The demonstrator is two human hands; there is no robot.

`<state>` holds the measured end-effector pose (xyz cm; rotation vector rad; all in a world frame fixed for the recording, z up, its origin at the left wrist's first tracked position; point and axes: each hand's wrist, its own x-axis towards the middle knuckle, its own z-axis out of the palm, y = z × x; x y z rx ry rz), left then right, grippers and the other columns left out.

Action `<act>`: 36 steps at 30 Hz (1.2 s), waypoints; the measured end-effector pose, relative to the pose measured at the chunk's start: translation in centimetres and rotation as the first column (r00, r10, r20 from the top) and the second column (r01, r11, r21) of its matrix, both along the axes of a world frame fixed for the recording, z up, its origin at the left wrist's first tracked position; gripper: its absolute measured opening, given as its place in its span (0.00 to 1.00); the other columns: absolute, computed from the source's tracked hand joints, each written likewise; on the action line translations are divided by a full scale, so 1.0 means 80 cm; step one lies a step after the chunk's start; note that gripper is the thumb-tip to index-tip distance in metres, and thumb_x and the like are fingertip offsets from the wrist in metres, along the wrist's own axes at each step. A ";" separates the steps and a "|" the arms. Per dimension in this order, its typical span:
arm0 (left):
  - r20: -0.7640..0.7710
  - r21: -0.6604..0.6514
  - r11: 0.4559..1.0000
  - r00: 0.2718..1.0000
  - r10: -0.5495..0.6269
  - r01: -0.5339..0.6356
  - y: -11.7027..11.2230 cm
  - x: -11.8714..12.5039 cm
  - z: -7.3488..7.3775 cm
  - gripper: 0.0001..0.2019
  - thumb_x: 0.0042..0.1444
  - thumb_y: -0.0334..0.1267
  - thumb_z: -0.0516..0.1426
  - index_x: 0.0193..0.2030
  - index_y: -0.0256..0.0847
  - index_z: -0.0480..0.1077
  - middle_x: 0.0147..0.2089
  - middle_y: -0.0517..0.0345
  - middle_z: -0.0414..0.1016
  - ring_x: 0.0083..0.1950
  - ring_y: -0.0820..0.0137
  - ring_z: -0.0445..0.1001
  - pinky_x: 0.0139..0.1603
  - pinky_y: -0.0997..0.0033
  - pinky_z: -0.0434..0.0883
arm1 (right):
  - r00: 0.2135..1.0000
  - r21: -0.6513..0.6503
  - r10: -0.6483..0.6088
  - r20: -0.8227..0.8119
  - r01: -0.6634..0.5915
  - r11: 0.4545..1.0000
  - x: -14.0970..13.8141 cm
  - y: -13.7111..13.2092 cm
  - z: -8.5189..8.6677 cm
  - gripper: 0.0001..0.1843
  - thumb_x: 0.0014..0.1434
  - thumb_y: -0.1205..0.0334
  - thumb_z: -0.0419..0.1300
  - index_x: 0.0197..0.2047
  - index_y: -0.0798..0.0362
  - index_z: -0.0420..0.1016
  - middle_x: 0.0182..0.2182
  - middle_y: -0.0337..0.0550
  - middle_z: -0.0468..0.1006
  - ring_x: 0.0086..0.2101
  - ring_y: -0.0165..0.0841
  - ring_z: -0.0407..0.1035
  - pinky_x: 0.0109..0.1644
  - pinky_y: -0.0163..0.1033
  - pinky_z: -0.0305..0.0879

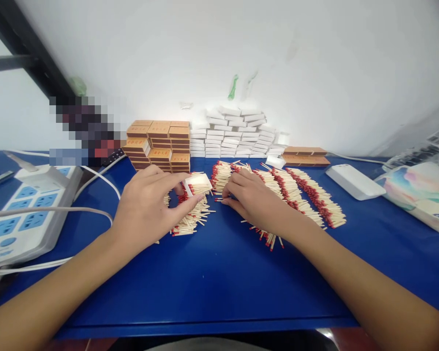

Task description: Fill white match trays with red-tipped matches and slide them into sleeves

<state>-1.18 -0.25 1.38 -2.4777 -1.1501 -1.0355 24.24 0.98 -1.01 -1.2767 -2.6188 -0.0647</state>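
Observation:
My left hand (146,204) grips a small white matchbox tray (198,182) between thumb and fingers, with some matches lying inside it. Below and around the tray spreads a heap of red-tipped matches (190,222). My right hand (249,197) is closed in a pinch, its fingertips low at the table, with a red match tip (218,199) showing at them. Long rows of matches (316,200) lie beyond and to the right of that hand, and more loose matches (269,239) poke out under its wrist.
Brown matchboxes (159,144) are stacked at the back left, beside piled white trays (234,131). A few more brown boxes (303,156) lie to the right. A power strip (32,209) with cables is at left; a white device (354,181) and a colourful pack (420,195) are at right.

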 end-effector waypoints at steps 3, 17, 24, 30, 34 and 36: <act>-0.006 0.000 1.000 1.000 -0.012 0.012 0.000 0.000 0.000 0.15 0.65 0.48 0.63 0.51 0.40 0.80 0.30 0.59 0.79 0.33 0.64 0.72 0.40 0.62 0.71 | 0.998 0.015 -0.023 0.060 0.022 1.000 -0.004 0.001 -0.004 0.10 0.72 0.63 0.57 0.39 0.57 0.75 0.43 0.53 0.76 0.47 0.44 0.65 0.57 0.49 0.61; -0.038 -0.038 0.988 0.988 -0.148 0.147 -0.006 0.007 -0.007 0.17 0.63 0.48 0.65 0.50 0.38 0.79 0.30 0.58 0.76 0.34 0.64 0.71 0.41 0.60 0.70 | 0.971 0.258 0.071 -0.227 -0.010 0.966 -0.013 -0.021 0.024 0.09 0.74 0.63 0.53 0.41 0.53 0.71 0.40 0.51 0.75 0.42 0.42 0.61 0.46 0.47 0.59; -0.015 -0.047 0.980 0.981 -0.193 0.192 -0.009 0.006 -0.008 0.16 0.62 0.45 0.67 0.51 0.38 0.79 0.31 0.57 0.75 0.36 0.65 0.72 0.40 0.62 0.70 | 0.981 0.278 0.107 -0.161 -0.059 0.959 -0.032 -0.037 0.022 0.11 0.75 0.65 0.50 0.43 0.54 0.73 0.42 0.53 0.75 0.43 0.43 0.61 0.52 0.50 0.60; 0.002 -0.047 0.988 0.989 -0.147 0.147 -0.005 0.004 -0.006 0.15 0.61 0.47 0.67 0.49 0.40 0.80 0.31 0.58 0.79 0.35 0.64 0.72 0.39 0.62 0.71 | 0.970 0.249 0.042 -0.238 0.020 0.968 -0.019 -0.027 0.024 0.12 0.75 0.64 0.51 0.41 0.55 0.74 0.39 0.51 0.75 0.41 0.41 0.60 0.47 0.47 0.59; 0.031 -0.076 0.992 0.995 -0.094 0.097 -0.002 0.001 -0.003 0.14 0.62 0.48 0.66 0.50 0.44 0.79 0.33 0.60 0.81 0.35 0.65 0.71 0.39 0.64 0.71 | 0.986 0.171 -0.050 -0.158 0.077 0.982 -0.003 -0.008 0.009 0.09 0.72 0.65 0.55 0.40 0.54 0.76 0.39 0.49 0.75 0.42 0.41 0.59 0.47 0.46 0.56; 0.038 -0.084 0.994 0.997 -0.071 0.074 0.000 0.000 -0.001 0.13 0.63 0.47 0.65 0.50 0.45 0.80 0.33 0.60 0.81 0.34 0.65 0.71 0.39 0.63 0.72 | 0.992 0.122 -0.031 -0.119 0.046 0.991 0.001 -0.002 0.001 0.08 0.71 0.65 0.57 0.41 0.54 0.77 0.41 0.49 0.75 0.43 0.41 0.59 0.48 0.46 0.56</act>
